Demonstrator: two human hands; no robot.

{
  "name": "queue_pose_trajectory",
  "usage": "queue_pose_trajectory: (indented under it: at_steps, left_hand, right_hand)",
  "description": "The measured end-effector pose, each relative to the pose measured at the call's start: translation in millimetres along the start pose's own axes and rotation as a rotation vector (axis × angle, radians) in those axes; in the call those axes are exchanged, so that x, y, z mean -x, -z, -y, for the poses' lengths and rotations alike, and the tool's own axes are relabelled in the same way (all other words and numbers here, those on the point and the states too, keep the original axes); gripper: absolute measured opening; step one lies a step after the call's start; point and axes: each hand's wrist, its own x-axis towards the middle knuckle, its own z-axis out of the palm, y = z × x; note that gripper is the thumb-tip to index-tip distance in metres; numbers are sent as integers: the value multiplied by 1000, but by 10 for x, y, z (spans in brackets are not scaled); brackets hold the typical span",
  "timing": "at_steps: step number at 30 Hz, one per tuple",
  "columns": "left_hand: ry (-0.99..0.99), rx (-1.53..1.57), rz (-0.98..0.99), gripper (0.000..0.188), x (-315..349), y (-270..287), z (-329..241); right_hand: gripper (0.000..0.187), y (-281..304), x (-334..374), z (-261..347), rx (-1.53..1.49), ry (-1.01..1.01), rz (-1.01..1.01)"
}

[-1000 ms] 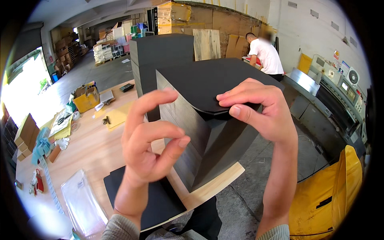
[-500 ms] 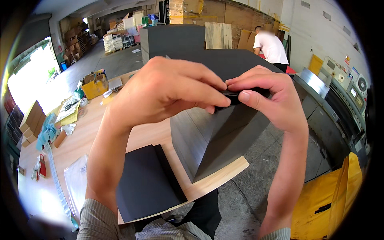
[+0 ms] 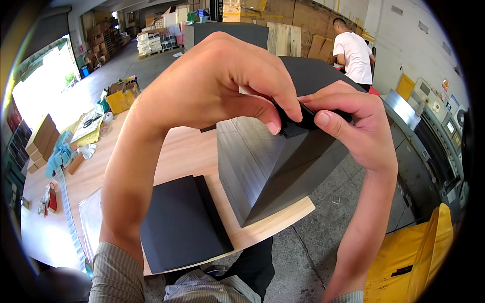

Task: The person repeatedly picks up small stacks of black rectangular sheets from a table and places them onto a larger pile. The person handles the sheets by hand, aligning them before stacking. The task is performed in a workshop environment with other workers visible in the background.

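Observation:
A tall stack of black sheets (image 3: 252, 161) stands at the front edge of the wooden table (image 3: 172, 159). My hands meet over its near top corner. My right hand (image 3: 361, 126) pinches the lifted edge of some black sheets (image 3: 295, 127) between thumb and fingers. My left hand (image 3: 227, 86) arches over the same corner, its forefinger tip pressed on the sheets and its thumb at their left side. How many sheets they grip is hidden. Left of the stack, a low pile of black sheets (image 3: 182, 222) lies flat on the table.
Scissors (image 3: 92, 121), a red-handled tool (image 3: 51, 197), brown boxes (image 3: 43, 141) and a yellow box (image 3: 121, 98) occupy the table's left side. A yellow bag (image 3: 409, 257) is at lower right. A machine (image 3: 434, 116) stands right; a person in white (image 3: 353, 58) is beyond the stack.
My left hand has bent, its thumb dropping to the sheets' left side and its forefinger now pointing down on them. My right hand keeps its pinch. The person behind stands more upright.

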Motion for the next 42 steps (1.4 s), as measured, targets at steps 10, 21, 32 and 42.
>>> queue_pose_trajectory:
  at_steps: [10,21,32,42]
  left_hand:
    - [46,-14,7,23,-10,23,-21]
    - [45,14,-6,22,2,-11,15]
    - [34,-10,-5,22,3,1,4]
    - [68,16,-10,21,1,-6,4]
  right_hand:
    - [20,1,-1,23,21,1,-8]
    - [20,1,10,-4,-2,-17,-14]
    - [20,-5,5,10,-2,-15,-13]
    - [20,-4,5,6,1,-16,-15]
